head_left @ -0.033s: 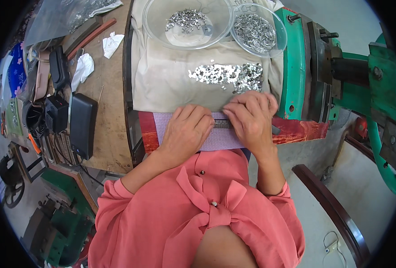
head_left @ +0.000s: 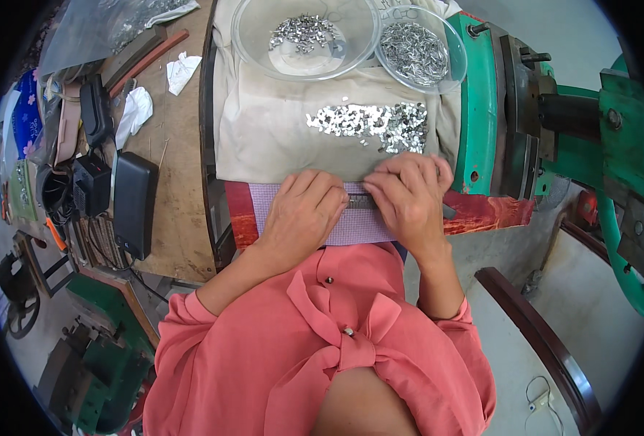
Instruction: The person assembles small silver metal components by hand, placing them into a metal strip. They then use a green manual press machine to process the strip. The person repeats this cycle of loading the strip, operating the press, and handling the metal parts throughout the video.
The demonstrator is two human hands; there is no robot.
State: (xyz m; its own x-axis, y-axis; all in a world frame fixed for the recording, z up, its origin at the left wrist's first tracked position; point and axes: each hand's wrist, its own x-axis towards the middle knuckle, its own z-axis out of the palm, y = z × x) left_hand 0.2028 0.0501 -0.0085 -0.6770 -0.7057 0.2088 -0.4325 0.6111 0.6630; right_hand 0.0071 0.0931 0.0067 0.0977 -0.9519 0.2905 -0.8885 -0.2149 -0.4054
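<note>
Grey metal, by its look, forms the one narrow ridged strip (head_left: 359, 202) lying crosswise on the purple checked cloth (head_left: 365, 229), between the person's two hands; the left hand (head_left: 304, 207) is at its left end, fingers bunched side by side, though I cannot tell whether the hidden thumb pinches it; the right hand (head_left: 411, 196) bends over its other end, thumb and forefinger tips close together, and whether they grip a piece cannot be told; compared with a moment ago, only these right fingers have shifted, very slightly toward the body, which suggests the same fine handling at the strip; just beyond lies one heap of flat silver pieces (head_left: 380, 122), too many to count, on one beige cloth (head_left: 264, 138); farther off stand two clear bowls, the larger bowl (head_left: 362, 43) and the smaller bowl (head_left: 458, 69), both holding uncounted small metal parts; one green machine (head_left: 474, 109) stands at right; on the wooden table (head_left: 176, 160) at left lie two crumpled white papers (head_left: 136, 112).
</note>
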